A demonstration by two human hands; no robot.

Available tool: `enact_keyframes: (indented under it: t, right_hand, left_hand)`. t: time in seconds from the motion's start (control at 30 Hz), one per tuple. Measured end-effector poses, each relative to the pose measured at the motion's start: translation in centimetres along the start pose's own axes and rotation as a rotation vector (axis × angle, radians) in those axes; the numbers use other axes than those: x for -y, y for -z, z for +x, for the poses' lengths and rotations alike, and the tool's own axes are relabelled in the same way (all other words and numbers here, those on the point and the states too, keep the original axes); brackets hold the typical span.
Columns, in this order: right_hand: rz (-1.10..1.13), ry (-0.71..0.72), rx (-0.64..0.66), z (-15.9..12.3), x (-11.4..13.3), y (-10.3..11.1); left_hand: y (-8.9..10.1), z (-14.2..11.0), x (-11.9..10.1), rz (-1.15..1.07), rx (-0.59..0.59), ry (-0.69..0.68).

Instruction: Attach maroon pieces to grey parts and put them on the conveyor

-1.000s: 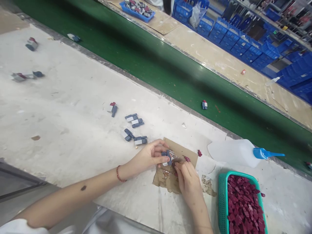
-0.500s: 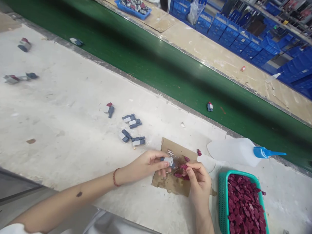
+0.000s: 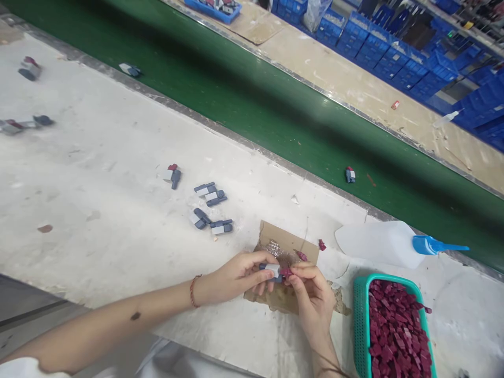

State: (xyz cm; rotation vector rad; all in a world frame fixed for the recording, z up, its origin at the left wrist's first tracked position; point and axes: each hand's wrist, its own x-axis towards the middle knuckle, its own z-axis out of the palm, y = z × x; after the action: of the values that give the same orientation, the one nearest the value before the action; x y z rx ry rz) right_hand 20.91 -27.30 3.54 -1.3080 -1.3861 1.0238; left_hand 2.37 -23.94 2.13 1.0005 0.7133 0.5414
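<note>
Right grip (image 3: 315, 294) pinching a maroon piece (image 3: 286, 272), earlier apart, now right at the grey part (image 3: 272, 269) pinched in the left grip (image 3: 233, 276).

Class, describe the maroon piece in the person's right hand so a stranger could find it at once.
On the white table, find the brown cardboard left of the green basket. Over it, the left hand holds a grey-and-blue part, and the right hand pinches a small maroon piece at that part's end. This one is gripped, while the loose maroon piece beside the cardboard lies untouched.
</note>
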Motion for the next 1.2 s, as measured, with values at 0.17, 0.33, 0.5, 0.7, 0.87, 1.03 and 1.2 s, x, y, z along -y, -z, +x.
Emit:
enact_keyframes:
  t: [0.17,0.33,0.5,0.7,0.87,1.03,1.2]
  right_hand:
    - [-0.120,0.042,0.042,-0.2,-0.1,0.0]
    - [-0.200,0.152,0.068,-0.1,0.4,-0.3]
    - [-0.221,0.187,0.095,-0.1,0.9,-0.3]
    - [-0.215,0.185,0.109,-0.2,0.6,-0.4]
    - [-0.272,0.153,0.115,-0.1,1.6,-0.1]
    - [-0.571,0.071,-0.077,-1.2,3.3,5.3]
    - [-0.989,-0.175,-0.305,-3.0,1.9,12.6]
  left_hand:
    - [-0.1,-0.1,-0.2,0.053,-0.008,-0.012]
    - [-0.2,-0.1,-0.4,0.176,-0.035,-0.063]
    - [-0.2,-0.2,-0.4,0.284,-0.061,-0.112]
    - [-0.1,-0.2,-0.2,0.319,-0.064,-0.135]
    - [-0.3,-0.1,-1.0,0.236,-0.086,-0.039]
    - [1.6,0.8,-3.6,0.340,-0.154,-0.012]
    - [6.5,5.5,-6.9,0.355,-0.367,-0.114]
